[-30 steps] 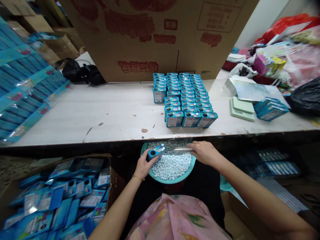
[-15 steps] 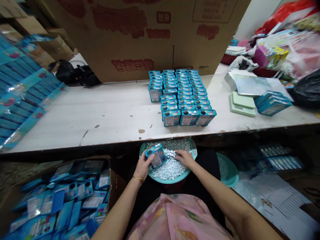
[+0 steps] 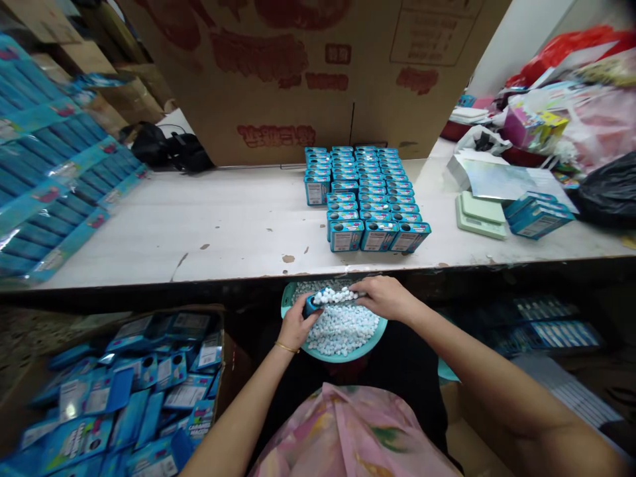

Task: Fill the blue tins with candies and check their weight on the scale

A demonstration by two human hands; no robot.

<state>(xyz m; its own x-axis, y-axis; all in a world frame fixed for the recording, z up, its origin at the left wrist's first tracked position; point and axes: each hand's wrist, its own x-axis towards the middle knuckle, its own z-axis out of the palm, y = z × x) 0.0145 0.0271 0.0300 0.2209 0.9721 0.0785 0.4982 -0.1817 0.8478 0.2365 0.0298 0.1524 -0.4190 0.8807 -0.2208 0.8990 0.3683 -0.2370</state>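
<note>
My left hand (image 3: 297,322) is closed around a small blue candy box (image 3: 311,304), tipped with its top toward the right. Against that top lies a heap of white candies (image 3: 335,296), on what looks like a scoop mostly hidden beneath them. My right hand (image 3: 385,298) grips the scoop's right end, fingers closed. Below both hands is a turquoise basin (image 3: 365,353) full of loose white candies (image 3: 338,331). Whether candies are passing into the box I cannot tell.
Rows of blue boxes (image 3: 368,192) stand on the white table (image 3: 238,225) before a large carton (image 3: 298,86). A green scale (image 3: 481,215) sits right. Below left, a carton holds many blue boxes (image 3: 134,391). Packed display trays (image 3: 54,165) are stacked left.
My right hand has risen out of the candies with a heaped load and moved to the box. My left hand has tilted the box toward it. The view has shifted slightly.
</note>
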